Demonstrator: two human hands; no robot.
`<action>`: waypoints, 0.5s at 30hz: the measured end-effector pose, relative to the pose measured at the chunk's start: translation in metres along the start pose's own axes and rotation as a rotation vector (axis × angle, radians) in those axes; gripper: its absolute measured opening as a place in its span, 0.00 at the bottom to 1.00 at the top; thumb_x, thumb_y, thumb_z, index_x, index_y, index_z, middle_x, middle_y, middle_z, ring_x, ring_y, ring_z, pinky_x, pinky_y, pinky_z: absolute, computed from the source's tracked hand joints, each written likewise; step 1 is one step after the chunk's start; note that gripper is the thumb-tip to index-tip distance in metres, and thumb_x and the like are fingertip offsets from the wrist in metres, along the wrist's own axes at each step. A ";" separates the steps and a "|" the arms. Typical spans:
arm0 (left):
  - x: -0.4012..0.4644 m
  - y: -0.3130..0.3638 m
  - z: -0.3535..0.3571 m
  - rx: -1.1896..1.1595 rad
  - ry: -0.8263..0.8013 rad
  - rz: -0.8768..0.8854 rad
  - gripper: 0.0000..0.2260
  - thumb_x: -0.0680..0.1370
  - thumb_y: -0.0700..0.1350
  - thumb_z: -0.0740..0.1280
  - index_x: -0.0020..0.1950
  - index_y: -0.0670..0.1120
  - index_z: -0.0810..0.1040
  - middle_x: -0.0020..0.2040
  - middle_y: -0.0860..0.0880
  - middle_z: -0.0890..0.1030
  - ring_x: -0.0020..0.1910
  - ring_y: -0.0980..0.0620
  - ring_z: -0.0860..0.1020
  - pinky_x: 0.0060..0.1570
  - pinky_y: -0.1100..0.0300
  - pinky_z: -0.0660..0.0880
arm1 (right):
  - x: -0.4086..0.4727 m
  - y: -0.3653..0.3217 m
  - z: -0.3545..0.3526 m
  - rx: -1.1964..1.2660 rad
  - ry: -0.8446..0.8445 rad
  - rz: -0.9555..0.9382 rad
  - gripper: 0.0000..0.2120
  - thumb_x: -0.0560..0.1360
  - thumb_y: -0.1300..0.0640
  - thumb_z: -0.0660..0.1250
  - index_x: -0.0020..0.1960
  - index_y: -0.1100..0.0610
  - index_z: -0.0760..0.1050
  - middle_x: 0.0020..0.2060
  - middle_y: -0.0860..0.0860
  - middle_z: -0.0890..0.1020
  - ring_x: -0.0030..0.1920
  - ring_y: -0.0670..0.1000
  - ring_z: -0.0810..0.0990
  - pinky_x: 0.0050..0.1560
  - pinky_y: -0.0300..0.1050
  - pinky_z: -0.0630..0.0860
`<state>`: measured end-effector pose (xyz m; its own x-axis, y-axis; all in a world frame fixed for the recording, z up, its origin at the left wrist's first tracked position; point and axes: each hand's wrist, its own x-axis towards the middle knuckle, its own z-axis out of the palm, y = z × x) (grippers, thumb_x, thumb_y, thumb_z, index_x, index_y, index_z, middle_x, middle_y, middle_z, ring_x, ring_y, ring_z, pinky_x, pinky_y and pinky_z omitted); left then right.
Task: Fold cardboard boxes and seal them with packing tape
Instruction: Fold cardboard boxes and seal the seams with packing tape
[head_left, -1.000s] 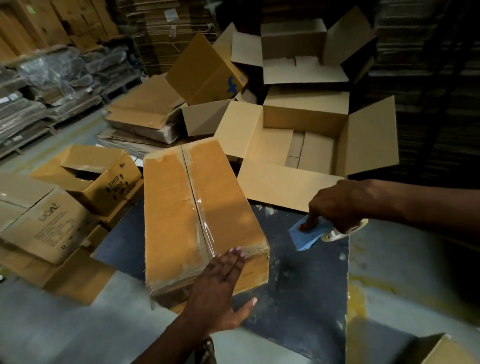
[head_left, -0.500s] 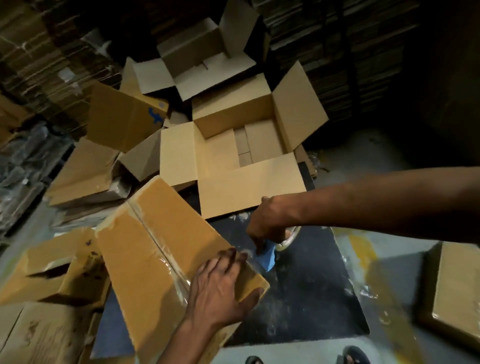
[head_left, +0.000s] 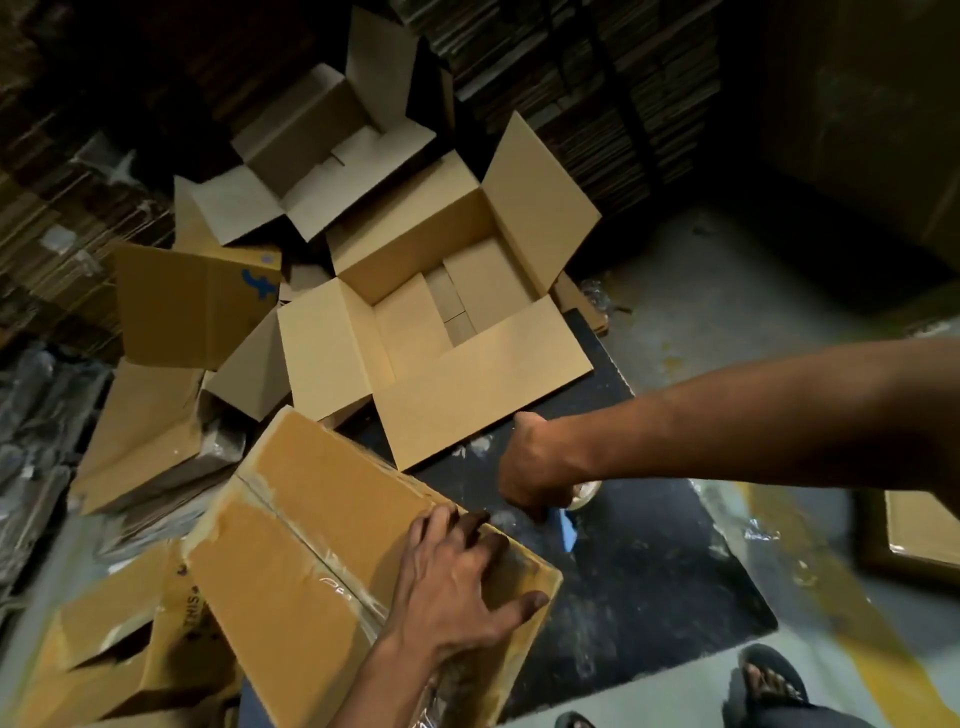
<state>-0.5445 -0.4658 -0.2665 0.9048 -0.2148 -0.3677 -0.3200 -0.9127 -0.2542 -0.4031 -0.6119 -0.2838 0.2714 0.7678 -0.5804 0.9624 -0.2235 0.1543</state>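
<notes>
Since half a second ago the long, taped brown cardboard box has swung a little further round under the left hand, which lies spread, fingers straight, on the box's near end by the clear tape seam. Beyond that hand and to its right, the right hand stays curled round a blue-edged packing tape dispenser — held low over the dark floor mat. Just beyond the right hand sits an open tan cardboard carton, flaps splayed outward.
</notes>
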 end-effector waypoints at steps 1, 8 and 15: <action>0.002 -0.001 -0.001 0.010 -0.017 0.012 0.43 0.70 0.84 0.45 0.71 0.58 0.75 0.76 0.53 0.70 0.72 0.46 0.61 0.75 0.43 0.53 | 0.001 -0.001 0.008 -0.029 -0.049 0.027 0.17 0.79 0.41 0.69 0.66 0.44 0.77 0.54 0.46 0.78 0.56 0.55 0.78 0.57 0.56 0.74; 0.020 -0.009 -0.001 -0.020 -0.076 0.080 0.51 0.62 0.87 0.35 0.69 0.64 0.77 0.80 0.61 0.64 0.79 0.51 0.55 0.77 0.38 0.38 | 0.006 0.035 0.080 0.440 -0.231 -0.001 0.29 0.77 0.65 0.70 0.75 0.47 0.73 0.64 0.48 0.81 0.54 0.52 0.78 0.52 0.45 0.72; 0.042 -0.021 0.010 -0.436 -0.003 0.119 0.39 0.75 0.79 0.38 0.64 0.64 0.82 0.64 0.64 0.80 0.64 0.61 0.72 0.72 0.44 0.59 | 0.017 0.037 0.138 0.703 -0.118 0.080 0.29 0.76 0.68 0.68 0.75 0.50 0.73 0.66 0.53 0.81 0.53 0.52 0.79 0.48 0.40 0.71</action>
<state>-0.5026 -0.4520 -0.2850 0.8678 -0.3270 -0.3740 -0.2731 -0.9429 0.1908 -0.3646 -0.6901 -0.3983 0.2991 0.6718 -0.6777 0.6939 -0.6406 -0.3288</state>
